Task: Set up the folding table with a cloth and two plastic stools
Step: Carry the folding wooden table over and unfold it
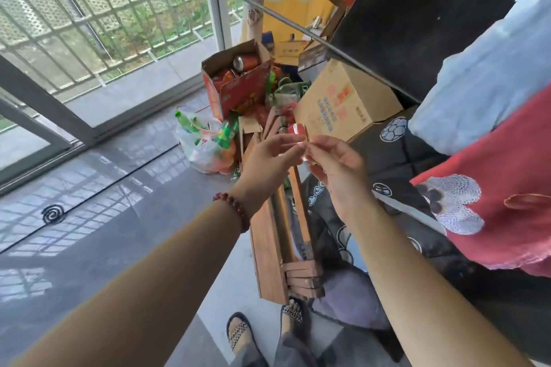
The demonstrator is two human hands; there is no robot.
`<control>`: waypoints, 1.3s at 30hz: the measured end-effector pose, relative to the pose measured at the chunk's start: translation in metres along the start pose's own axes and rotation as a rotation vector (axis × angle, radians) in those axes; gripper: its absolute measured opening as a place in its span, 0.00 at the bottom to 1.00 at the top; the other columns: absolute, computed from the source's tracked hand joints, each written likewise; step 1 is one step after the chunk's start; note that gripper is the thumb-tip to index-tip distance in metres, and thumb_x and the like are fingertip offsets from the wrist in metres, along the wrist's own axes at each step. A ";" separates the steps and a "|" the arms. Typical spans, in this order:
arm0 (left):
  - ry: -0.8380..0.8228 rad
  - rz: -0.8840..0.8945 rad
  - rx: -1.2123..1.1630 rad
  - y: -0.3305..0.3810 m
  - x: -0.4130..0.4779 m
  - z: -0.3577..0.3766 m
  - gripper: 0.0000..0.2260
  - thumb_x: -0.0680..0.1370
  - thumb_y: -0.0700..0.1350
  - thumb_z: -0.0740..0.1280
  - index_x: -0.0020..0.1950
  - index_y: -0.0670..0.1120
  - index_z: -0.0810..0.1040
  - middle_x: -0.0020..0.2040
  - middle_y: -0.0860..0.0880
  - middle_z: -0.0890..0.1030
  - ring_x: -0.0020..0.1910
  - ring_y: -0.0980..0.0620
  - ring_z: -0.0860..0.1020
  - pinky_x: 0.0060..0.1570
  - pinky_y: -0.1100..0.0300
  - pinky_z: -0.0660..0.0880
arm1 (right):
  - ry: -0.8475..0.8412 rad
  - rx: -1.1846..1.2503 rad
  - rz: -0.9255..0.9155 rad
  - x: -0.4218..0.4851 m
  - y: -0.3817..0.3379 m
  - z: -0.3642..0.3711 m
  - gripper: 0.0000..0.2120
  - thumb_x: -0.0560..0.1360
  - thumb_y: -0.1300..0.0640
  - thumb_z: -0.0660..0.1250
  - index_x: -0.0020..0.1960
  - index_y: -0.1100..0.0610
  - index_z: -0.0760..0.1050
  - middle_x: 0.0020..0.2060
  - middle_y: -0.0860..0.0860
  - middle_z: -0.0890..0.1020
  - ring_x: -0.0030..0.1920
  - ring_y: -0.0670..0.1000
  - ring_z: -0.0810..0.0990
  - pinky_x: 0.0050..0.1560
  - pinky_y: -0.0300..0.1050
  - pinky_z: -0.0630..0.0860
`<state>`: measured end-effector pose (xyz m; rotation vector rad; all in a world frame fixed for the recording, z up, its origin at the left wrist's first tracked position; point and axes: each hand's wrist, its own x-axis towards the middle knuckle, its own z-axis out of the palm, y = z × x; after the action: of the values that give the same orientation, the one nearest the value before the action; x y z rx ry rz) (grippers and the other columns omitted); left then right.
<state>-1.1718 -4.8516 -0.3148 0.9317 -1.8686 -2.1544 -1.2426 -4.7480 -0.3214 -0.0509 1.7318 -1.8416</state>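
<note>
The wooden folding table [268, 250] sits folded on the floor, so unfolding, cloth and stools all seem left to do. The fingers of the left hand [268, 158] and right hand [340, 170] pinch a small red scrap [298, 130].

Folding table [268, 244]: was brown wood, matt, its grain showing.
Floor [104, 217]: was grey tile, glossy, mirroring the window grille.
Boxes [343, 107]: were matt cardboard.
Bag [202, 155]: was thin, shiny plastic.
Pole [286, 21]: was bare metal.
Bracelet [235, 208]: was polished dark-red beads.
Scrap [298, 132]: was glossy red film.
</note>
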 end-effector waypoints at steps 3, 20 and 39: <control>0.004 -0.028 0.025 -0.018 0.015 0.004 0.05 0.78 0.48 0.65 0.51 0.51 0.79 0.45 0.55 0.82 0.43 0.60 0.80 0.41 0.68 0.73 | 0.028 -0.044 0.032 0.016 0.020 -0.011 0.09 0.73 0.59 0.71 0.38 0.46 0.82 0.50 0.49 0.84 0.54 0.52 0.81 0.49 0.44 0.76; 0.041 -0.336 0.136 -0.118 0.081 0.033 0.09 0.77 0.49 0.67 0.55 0.48 0.75 0.49 0.50 0.79 0.44 0.56 0.77 0.37 0.66 0.72 | 0.107 -0.124 0.249 0.080 0.114 -0.037 0.04 0.76 0.58 0.67 0.49 0.51 0.78 0.47 0.48 0.83 0.51 0.48 0.82 0.55 0.43 0.78; -0.088 -0.621 0.299 -0.159 0.103 0.042 0.24 0.78 0.37 0.61 0.74 0.47 0.62 0.61 0.44 0.74 0.36 0.56 0.72 0.34 0.65 0.73 | 0.190 -0.154 0.508 0.110 0.187 -0.056 0.13 0.75 0.65 0.65 0.59 0.60 0.75 0.51 0.55 0.80 0.53 0.53 0.79 0.52 0.42 0.75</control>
<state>-1.2310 -4.8314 -0.4980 1.6946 -2.2042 -2.2749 -1.2820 -4.7402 -0.5419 0.4739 1.8034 -1.3744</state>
